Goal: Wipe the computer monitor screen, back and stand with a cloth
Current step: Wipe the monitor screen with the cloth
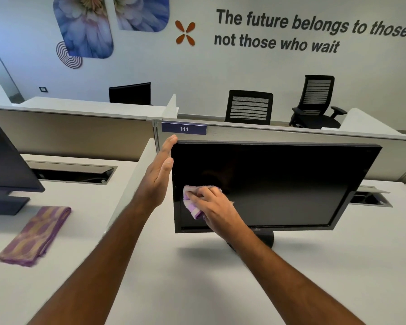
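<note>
At screen's lower-left corner, right hand [215,205] presses bunched purple cloth [192,202], fingers curled on it; left hand [161,170] flat, fingers straight, bracing monitor [279,181] left edge. Risk: hard wiping push tilts or swivels monitor on stand [266,239] if brace slips.

The black monitor [279,184] stands on the white desk, its screen dark. A small purple cloth [192,202] lies bunched against the screen's lower left part. The round stand [266,239] is mostly hidden.

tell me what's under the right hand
A pink and purple cloth lies under the right hand, against the dark monitor screen. The hand covers most of the cloth and the screen behind it.
</note>
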{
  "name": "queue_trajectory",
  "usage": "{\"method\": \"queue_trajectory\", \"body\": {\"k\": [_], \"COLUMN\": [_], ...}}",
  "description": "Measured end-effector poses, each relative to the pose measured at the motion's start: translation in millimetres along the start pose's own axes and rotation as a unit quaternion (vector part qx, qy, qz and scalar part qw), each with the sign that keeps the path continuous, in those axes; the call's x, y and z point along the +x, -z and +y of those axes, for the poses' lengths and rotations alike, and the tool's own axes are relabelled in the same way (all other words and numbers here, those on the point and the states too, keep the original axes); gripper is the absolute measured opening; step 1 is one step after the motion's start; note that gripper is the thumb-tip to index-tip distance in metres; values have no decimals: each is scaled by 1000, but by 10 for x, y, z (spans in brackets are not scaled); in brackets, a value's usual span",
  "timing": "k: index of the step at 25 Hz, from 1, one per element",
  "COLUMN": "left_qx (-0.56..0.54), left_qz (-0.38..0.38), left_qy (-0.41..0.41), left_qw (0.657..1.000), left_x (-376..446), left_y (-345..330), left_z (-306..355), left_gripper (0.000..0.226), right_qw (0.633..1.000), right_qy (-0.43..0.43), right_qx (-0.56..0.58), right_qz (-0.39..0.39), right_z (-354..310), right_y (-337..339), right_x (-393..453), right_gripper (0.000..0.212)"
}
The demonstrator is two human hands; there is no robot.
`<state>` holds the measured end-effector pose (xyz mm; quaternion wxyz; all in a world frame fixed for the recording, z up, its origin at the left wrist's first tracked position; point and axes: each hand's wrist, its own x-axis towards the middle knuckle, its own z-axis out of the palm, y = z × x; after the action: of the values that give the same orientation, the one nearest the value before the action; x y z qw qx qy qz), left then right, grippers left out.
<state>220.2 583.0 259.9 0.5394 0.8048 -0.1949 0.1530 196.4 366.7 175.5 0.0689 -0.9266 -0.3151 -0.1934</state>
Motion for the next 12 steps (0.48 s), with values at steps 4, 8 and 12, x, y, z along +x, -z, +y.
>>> {"method": "queue_trajectory", "body": {"k": [4,8,12], "left_qx": [-10,1,28], "left_qz": [-9,-4,11], "left_qy": [10,3,-5], "left_qw": [1000,1000,1000], "left_x": [11,-16,-34], "left_y": [66,43,-21], "left_z": [-53,0,53], "left_gripper": [61,57,58], "right_qw": [999,997,999], "right_qy": [26,42,24], "right_qx": [-12,-33,-33], "right_qz": [-38,-64,-26], "right_z": [-113,-49,-83], "right_y": [-167,-185,-92], "right_x": [-18,-200,-82], "right_gripper": [72,78,70]}}
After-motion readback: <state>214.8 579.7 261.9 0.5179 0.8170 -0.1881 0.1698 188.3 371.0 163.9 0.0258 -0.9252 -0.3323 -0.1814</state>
